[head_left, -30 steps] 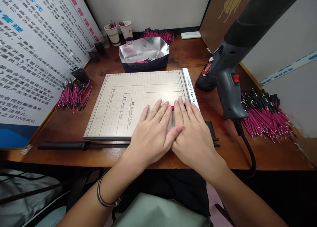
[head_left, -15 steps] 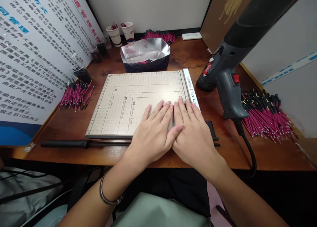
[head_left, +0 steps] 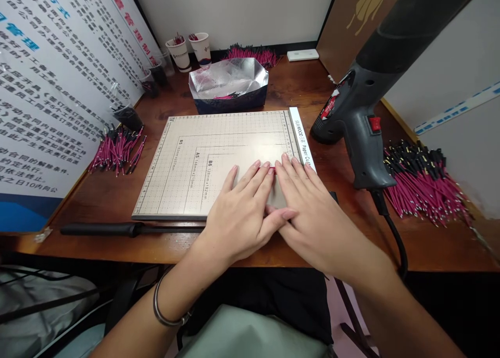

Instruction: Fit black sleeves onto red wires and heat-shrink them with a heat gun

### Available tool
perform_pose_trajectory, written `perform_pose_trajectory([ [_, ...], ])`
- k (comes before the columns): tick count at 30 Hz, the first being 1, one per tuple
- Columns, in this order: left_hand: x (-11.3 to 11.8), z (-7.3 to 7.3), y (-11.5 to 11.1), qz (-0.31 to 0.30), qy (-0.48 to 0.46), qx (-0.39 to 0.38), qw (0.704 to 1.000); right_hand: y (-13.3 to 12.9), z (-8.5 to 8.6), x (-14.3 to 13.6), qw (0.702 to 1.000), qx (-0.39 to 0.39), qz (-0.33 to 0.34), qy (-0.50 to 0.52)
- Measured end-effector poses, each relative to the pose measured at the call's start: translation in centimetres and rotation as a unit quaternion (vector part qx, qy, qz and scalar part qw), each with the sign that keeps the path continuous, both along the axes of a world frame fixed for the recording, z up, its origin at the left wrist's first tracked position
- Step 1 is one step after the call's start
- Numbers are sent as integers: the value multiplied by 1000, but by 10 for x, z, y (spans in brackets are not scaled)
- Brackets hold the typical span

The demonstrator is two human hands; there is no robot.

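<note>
A paper cutter with a printed grid lies on the wooden desk. Both my left hand and my right hand rest flat on its lower right part, palms down, fingers stretched out. My left thumb touches my right hand near its thumb. Between the fingertips shows a short bit of red wire; the rest of it is hidden under my fingers. Along the cutter's near edge lies its black handle, on the left. To the right, a grey heat gun stands with its nozzle end up.
A foil-lined box with some red wires stands behind the cutter. Bundles of red wires with black ends lie at the left and right. Paper cups stand at the back. The heat gun's cord hangs over the desk edge.
My right hand has shifted and turned slightly, and its wrist swung right. The fingers of both hands have parted a little, letting red wire show between them.
</note>
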State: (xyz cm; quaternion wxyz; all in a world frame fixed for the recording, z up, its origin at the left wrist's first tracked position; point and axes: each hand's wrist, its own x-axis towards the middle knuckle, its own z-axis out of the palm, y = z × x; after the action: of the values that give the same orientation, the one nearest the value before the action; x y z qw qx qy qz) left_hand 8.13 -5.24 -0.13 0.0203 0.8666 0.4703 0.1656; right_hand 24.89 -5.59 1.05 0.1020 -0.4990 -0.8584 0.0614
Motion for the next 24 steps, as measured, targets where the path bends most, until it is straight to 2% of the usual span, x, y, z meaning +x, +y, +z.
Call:
perform_pose_trajectory([
  [2,-1,-1,0,-7,4,16,1000,4,9,13,999,-3,5,51],
  [5,-1,-2,0,-13,15,46,999,17,22,27,989,-3,-86,116],
  [8,2,-4,0,-19,33,66,997,35,25,31,975,-21,-170,142],
  [10,4,-4,0,-23,46,85,995,45,21,29,972,-38,-172,156],
  [15,5,-4,2,-51,70,114,990,53,10,23,971,-99,-116,183],
  [24,4,0,11,-98,72,96,988,53,4,24,968,-111,-129,185],
])
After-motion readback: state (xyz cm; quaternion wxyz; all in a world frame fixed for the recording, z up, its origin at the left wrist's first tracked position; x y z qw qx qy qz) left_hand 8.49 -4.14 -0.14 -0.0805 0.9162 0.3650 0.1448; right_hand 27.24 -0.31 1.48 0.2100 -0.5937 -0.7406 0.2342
